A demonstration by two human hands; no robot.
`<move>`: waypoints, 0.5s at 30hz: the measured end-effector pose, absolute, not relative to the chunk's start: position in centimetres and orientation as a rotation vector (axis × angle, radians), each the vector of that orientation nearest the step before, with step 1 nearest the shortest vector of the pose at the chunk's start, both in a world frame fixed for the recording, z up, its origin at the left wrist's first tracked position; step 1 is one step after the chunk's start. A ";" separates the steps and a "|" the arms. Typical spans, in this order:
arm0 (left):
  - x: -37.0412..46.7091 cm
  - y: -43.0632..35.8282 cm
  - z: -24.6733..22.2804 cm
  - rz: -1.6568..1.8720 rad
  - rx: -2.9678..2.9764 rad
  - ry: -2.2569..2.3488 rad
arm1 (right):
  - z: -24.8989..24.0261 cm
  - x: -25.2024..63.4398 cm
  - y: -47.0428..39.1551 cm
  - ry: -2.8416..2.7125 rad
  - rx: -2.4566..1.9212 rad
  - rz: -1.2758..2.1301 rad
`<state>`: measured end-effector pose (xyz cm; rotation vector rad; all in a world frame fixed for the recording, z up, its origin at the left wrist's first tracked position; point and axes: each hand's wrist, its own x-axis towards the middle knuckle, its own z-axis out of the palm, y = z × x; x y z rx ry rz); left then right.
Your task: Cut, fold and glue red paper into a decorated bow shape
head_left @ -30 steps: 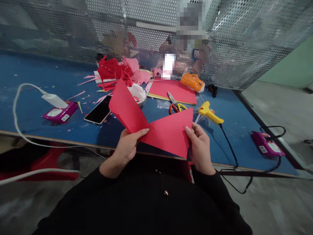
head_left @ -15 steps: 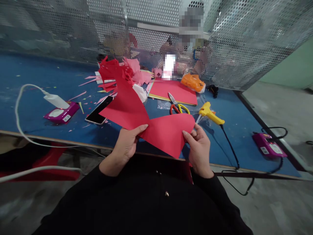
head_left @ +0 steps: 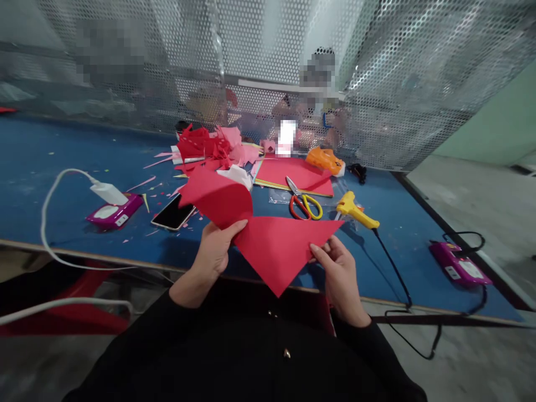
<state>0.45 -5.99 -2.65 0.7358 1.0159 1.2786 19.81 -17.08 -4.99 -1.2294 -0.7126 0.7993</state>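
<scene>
A large red paper sheet (head_left: 278, 245) hangs between my hands over the table's front edge, its left part curling upward and one corner pointing down. My left hand (head_left: 213, 248) pinches it near the middle, thumb on top. At its right side, my right hand (head_left: 337, 268) grips the edge between thumb and fingers. Beyond the sheet lie scissors (head_left: 304, 201) with one red and one yellow handle, beside a stack of coloured paper (head_left: 288, 170) with red on top. To the right is a yellow glue gun (head_left: 355, 210).
Red and pink paper scraps (head_left: 209, 146) are heaped at the back. A phone (head_left: 173, 213) lies left of my hands. Purple power sockets (head_left: 115, 212) with a white charger and cable stand further left, another purple one (head_left: 458, 263) far right. An orange package (head_left: 325, 161) sits behind.
The red sheet has turned and bent: its left part has curled lower, and its bottom corner has shifted left and down. Both hands still hold it. The head view has tilted slightly up.
</scene>
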 end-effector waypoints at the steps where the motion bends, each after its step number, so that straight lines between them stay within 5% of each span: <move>1: 0.4 -5.9 -2.8 1.284 0.752 1.017 | -4.9 19.8 -17.2 -0.711 -1.222 0.809; 10: 0.4 -6.6 -3.5 1.235 0.823 1.032 | -5.9 21.1 -17.2 -0.748 -1.385 0.524; 15: 0.9 -7.1 -4.2 1.218 0.764 1.045 | -5.0 21.1 -18.6 -1.147 -1.478 -0.390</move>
